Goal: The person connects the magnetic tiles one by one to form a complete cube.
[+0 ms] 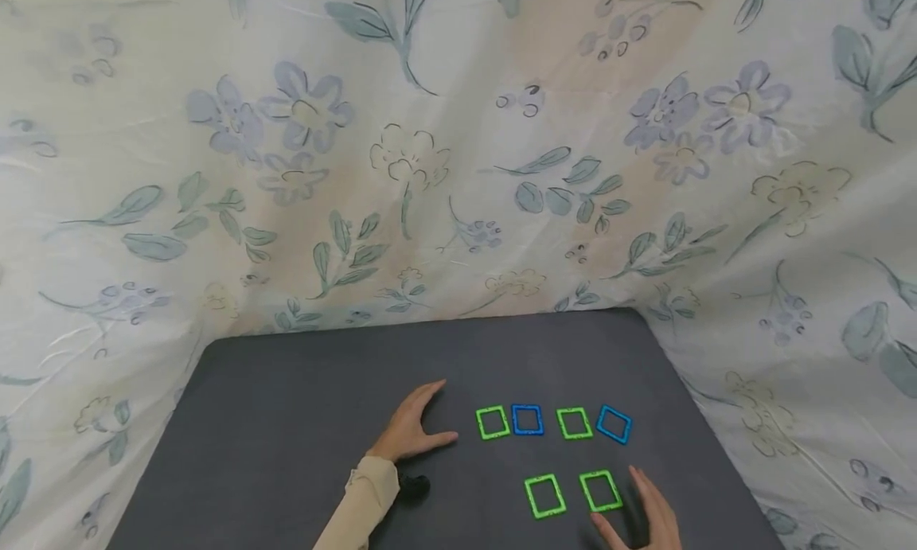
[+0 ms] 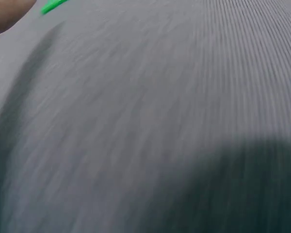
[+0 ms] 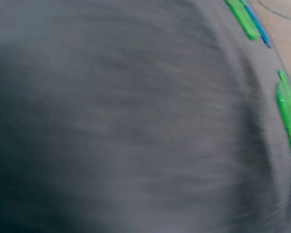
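Observation:
My left hand [image 1: 407, 431], thumb and fingers spread apart, holds nothing to the left of a row of hollow square tiles. That row runs green tile [image 1: 480, 425], blue tile [image 1: 528, 433], green tile [image 1: 578, 437] and a turned blue tile [image 1: 629, 431]. Nearer me lie two more green ones, a left tile [image 1: 551, 514] and a right tile [image 1: 606, 508]. Around the right tile's near corner my right hand [image 1: 655, 518] has its thumb and fingers apart, thumb tip by the lower edge. Part of it is cut off by the frame's bottom.
A dark grey table [image 1: 286, 438] carries the tiles. Floral cloth [image 1: 458, 216] hangs behind it and at both sides. Beside the left wrist shows a small black object [image 1: 414, 489]. Both wrist views are blurred; the right one catches green tiles [image 3: 287, 114] at its edge.

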The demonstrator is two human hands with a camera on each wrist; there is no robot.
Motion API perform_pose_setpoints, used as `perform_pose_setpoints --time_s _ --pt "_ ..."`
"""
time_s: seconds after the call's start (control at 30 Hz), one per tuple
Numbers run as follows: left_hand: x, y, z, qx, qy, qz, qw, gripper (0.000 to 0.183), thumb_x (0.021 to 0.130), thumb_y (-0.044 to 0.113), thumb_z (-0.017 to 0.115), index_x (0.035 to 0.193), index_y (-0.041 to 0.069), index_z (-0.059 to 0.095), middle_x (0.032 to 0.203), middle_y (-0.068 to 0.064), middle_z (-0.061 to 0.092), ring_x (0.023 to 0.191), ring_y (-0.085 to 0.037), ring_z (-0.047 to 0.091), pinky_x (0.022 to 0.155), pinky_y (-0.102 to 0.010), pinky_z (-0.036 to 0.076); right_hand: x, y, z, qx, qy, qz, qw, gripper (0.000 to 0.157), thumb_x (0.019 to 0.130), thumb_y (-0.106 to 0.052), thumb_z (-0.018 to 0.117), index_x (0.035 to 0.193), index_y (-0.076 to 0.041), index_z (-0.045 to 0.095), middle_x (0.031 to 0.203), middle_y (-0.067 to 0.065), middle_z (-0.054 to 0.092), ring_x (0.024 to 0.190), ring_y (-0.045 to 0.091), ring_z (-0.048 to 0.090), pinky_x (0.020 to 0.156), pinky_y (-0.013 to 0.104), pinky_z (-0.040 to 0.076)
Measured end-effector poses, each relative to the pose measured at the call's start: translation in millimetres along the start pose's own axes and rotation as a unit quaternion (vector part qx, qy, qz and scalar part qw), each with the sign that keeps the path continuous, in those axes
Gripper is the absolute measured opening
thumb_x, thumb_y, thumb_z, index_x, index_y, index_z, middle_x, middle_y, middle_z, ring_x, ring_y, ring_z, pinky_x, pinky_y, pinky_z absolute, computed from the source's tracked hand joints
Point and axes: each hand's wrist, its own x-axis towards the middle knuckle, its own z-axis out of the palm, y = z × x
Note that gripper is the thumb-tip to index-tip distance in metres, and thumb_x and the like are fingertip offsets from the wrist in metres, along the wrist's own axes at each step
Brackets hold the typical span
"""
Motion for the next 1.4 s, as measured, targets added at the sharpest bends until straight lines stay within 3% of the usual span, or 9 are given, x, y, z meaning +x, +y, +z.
perform_pose_setpoints --time_s 0.2,0.3,0.43,0.53,0.7,0.77,1.0,1.27,1.4 --pt "15.7 9.2 16.8 0.017 0.003 0.03 0.9994 0.096 0.079 0.054 0.085 0.157 0.019 0.042 0.156 -0.015 0.048 0.144 -0.039 0.046 0.115 -0.064 0.035 -19.8 1.8 5.1 -0.018 0.018 0.018 1.0 0.099 0.057 -0.012 0.1 0.145 -0.008 0.055 0.134 0.026 0.062 0.115 0.039 0.059 0.089 0.051 0.047" --pt "22.8 13.1 24.4 0.025 0.006 0.045 0.9986 0.095 0.079 0.054 0.084 0.157 0.019 0.042 0.154 -0.012 0.051 0.141 -0.036 0.049 0.114 -0.064 0.036 -24.7 3.7 7.1 -0.019 0.03 0.029 0.999 0.097 0.054 -0.009 0.101 0.14 -0.007 0.059 0.13 0.022 0.066 0.112 0.011 0.056 0.084 0.027 0.047" --pt "29.7 17.5 33.7 0.038 0.013 0.065 0.997 0.096 0.078 0.053 0.085 0.157 0.018 0.042 0.148 -0.006 0.057 0.135 -0.031 0.053 0.112 -0.061 0.038 -27.5 5.3 7.7 -0.014 0.037 0.047 0.998 0.091 0.054 -0.01 0.101 0.136 -0.005 0.061 0.126 0.02 0.068 0.108 -0.018 0.036 0.078 0.004 0.032" --pt "33.9 21.9 38.9 0.036 0.011 0.072 0.9967 0.096 0.078 0.051 0.086 0.157 0.018 0.042 0.145 -0.003 0.059 0.132 -0.028 0.054 0.113 -0.06 0.038 -28.0 5.2 6.1 -0.017 0.035 0.053 0.998 0.088 0.056 -0.011 0.101 0.135 -0.004 0.062 0.125 0.02 0.067 0.107 -0.013 0.041 0.078 0.002 0.03" --pt "39.0 29.6 44.5 0.039 -0.005 0.087 0.9954 0.096 0.078 0.049 0.087 0.157 0.018 0.042 0.141 -0.001 0.062 0.129 -0.025 0.055 0.112 -0.056 0.039 -29.5 3.8 2.7 -0.027 0.012 0.059 0.998 0.088 0.06 -0.017 0.1 0.137 -0.003 0.059 0.128 0.021 0.065 0.11 0.027 0.059 0.078 0.005 0.03" --pt "39.7 32.2 46.4 0.044 -0.015 0.093 0.9946 0.096 0.078 0.048 0.087 0.157 0.018 0.041 0.14 -0.001 0.063 0.127 -0.024 0.055 0.11 -0.054 0.039 -30.1 4.3 2.5 -0.027 0.007 0.06 0.998 0.089 0.061 -0.019 0.1 0.138 -0.004 0.058 0.129 0.022 0.064 0.111 0.035 0.061 0.078 0.006 0.03" --pt "41.2 39.3 51.6 0.025 -0.031 0.101 0.9941 0.093 0.081 0.038 0.087 0.158 0.018 0.039 0.136 -0.001 0.067 0.118 -0.021 0.057 0.106 -0.051 0.04 -32.8 8.3 5.4 -0.031 0.015 0.064 0.997 0.095 0.057 -0.015 0.101 0.141 -0.009 0.058 0.13 0.019 0.066 0.107 0.027 0.06 0.08 0.006 0.03" --pt "43.6 40.8 57.4 0.018 -0.019 0.112 0.9933 0.092 0.081 0.033 0.088 0.157 0.015 0.04 0.13 0.0 0.069 0.114 -0.02 0.06 0.103 -0.048 0.042 -34.0 7.1 1.7 -0.012 -0.007 0.069 0.998 0.094 0.063 -0.016 0.098 0.145 -0.007 0.054 0.135 0.025 0.06 0.119 0.043 0.058 0.09 0.052 0.045" --pt "41.7 39.3 57.5 0.0 -0.016 0.115 0.9933 0.091 0.081 0.032 0.088 0.156 0.015 0.04 0.128 0.0 0.07 0.113 -0.02 0.06 0.103 -0.05 0.043 -34.1 6.0 0.3 -0.019 -0.018 0.07 0.997 0.094 0.066 -0.021 0.098 0.147 -0.007 0.052 0.136 0.027 0.059 0.119 0.045 0.056 0.092 0.058 0.046"
